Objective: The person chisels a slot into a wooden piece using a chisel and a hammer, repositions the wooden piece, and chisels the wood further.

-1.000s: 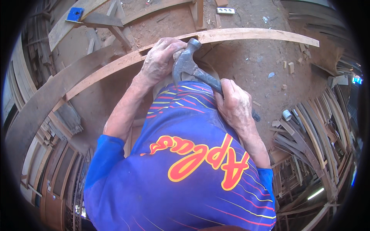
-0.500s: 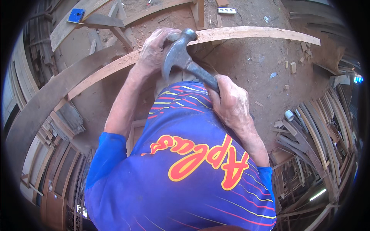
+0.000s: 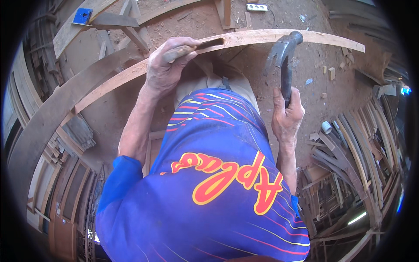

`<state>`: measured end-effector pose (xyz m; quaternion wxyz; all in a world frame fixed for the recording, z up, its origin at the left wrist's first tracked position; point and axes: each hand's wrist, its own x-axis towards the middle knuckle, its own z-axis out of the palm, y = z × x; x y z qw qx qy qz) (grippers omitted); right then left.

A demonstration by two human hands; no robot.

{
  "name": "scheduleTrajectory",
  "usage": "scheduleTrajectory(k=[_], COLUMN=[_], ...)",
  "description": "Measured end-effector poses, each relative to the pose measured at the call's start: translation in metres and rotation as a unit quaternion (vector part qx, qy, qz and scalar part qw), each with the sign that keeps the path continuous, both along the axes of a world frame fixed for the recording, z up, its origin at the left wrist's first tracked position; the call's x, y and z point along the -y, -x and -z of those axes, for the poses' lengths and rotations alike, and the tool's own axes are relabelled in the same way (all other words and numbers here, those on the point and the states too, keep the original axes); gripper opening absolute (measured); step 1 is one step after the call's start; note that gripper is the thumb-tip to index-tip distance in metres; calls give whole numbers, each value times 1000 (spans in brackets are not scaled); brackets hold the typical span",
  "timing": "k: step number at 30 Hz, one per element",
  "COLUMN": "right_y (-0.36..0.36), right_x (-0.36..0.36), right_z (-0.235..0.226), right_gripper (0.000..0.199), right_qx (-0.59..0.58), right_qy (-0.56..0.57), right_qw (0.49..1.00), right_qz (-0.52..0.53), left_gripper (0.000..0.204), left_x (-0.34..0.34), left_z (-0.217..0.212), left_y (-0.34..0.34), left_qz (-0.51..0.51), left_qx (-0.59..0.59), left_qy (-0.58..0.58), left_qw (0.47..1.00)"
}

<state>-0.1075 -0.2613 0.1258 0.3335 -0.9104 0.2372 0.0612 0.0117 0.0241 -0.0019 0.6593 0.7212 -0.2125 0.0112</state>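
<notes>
A long pale wooden beam (image 3: 262,36) runs across in front of me, its straight edges bent by the lens. My left hand (image 3: 166,70) is closed round the wooden handle of a chisel (image 3: 211,43). The chisel's dark blade slants to the right, its tip at the beam's upper face. Whether the tip has sunk into the wood I cannot tell. To the right, my right hand (image 3: 287,115) grips the dark handle of a claw hammer (image 3: 286,50). The hammer is raised, its head in front of the beam and well away from the chisel.
A darker curved board (image 3: 65,98) crosses at the left. Beyond it lies a blue box-like object (image 3: 82,16) on a plank. A white power strip (image 3: 256,7) rests on the dirt floor. Stacked timber (image 3: 366,148) stands at the right, and small wood offcuts (image 3: 331,73) lie scattered.
The hammer has swung away to the right and turned more upright, uncovering the chisel in my left hand. My left hand has shifted slightly.
</notes>
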Motion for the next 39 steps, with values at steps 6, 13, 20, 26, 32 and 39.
scheduleTrajectory(k=[6,13,20,26,32,39], right_y=[2,18,14,14,6,-18], right_x=[-11,-11,-18,-21,-33,-37], right_z=[-6,0,3,4,-11,-5], right_gripper=[22,33,35,30,29,28], right_qx=[6,116,77,79,41,-14], right_qy=[5,-19,78,72,75,93], right_qw=[1000,970,954,954,967,966], right_qz=[-24,-213,-281,-279,-238,-239], left_gripper=[39,52,58,58,54,41], left_x=[16,32,33,33,34,36], left_z=[-17,1,7,7,-1,-1], left_y=[-6,5,1,2,-6,-12], left_qz=[61,89,99,89,80,57], left_qx=[44,137,125,128,125,92], left_qy=[-126,-177,-183,-189,-234,-248], left_qw=[989,971,970,969,961,963])
